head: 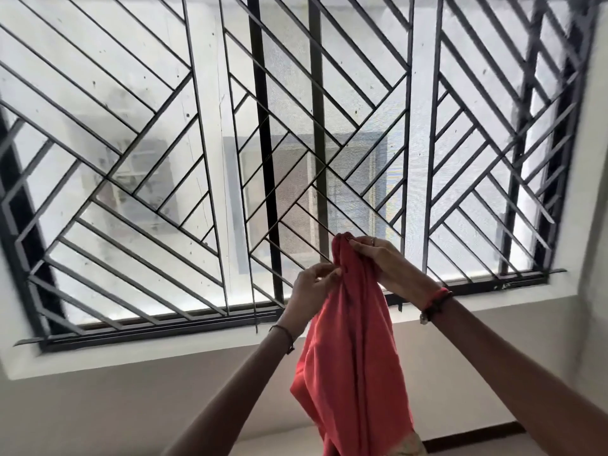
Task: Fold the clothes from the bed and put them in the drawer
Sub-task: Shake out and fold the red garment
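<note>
A coral-red garment (352,350) hangs in the air in front of me, bunched at its top and falling past the bottom of the view. My right hand (381,261) grips the top of the cloth from the right. My left hand (312,287) pinches an edge of the cloth a little lower on the left. Both arms are raised toward the window. The bed and the drawer are out of view.
A wide window with a black metal grille (296,143) of diagonal bars fills the wall ahead, above a white sill (164,353). Below it is a plain beige wall (131,406). A dark strip (473,434) runs along the lower right.
</note>
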Available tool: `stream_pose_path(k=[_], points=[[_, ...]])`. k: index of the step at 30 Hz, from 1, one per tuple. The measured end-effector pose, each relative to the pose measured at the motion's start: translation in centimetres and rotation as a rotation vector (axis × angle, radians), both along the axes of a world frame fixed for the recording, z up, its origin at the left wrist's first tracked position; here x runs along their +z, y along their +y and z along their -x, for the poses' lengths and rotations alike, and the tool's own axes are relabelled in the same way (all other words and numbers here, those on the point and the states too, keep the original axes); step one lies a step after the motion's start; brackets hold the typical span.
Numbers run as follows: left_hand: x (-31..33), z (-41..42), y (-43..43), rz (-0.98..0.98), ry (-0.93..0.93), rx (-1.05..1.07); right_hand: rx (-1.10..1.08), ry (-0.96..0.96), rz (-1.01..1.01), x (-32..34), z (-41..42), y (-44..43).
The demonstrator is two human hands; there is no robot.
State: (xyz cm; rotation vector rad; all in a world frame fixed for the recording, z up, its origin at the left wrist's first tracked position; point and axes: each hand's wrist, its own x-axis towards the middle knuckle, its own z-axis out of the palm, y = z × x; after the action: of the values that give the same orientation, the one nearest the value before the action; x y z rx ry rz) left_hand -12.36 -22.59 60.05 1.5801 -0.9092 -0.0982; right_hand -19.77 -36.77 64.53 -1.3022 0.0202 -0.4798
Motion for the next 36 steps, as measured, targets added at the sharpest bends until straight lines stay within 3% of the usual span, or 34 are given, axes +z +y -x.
stream_pose_path(k=[6,12,16,25,31,36], points=[[-0.2,0.6,-0.2,0.061,0.057,-0.044,-0.068,-0.018,0.046,-0.3,0.4,0.3],[-0.3,1.4,-1.5,0.106,0.12,-0.058,-0.225,-0.013,0.227,-0.3,0.6,0.4],[-0.3,2.0,-2.0,0.099,0.056,0.007,-0.287,-0.022,0.272,-0.3,0.8,0.3],[0.1,2.7,-2.1,0.07,0.177,-0.043,-0.282,-0.023,0.267,-0.4,0.9,-0.4],[-0.2,2.3,-1.7,0.211,0.179,-0.075,-0.289,-0.009,0.397,-0.5,1.1,-0.4],[-0.6,1.2,-1.2,0.136,0.082,0.038,-0.281,-0.032,0.479,-1.1,0.9,-0.3]])
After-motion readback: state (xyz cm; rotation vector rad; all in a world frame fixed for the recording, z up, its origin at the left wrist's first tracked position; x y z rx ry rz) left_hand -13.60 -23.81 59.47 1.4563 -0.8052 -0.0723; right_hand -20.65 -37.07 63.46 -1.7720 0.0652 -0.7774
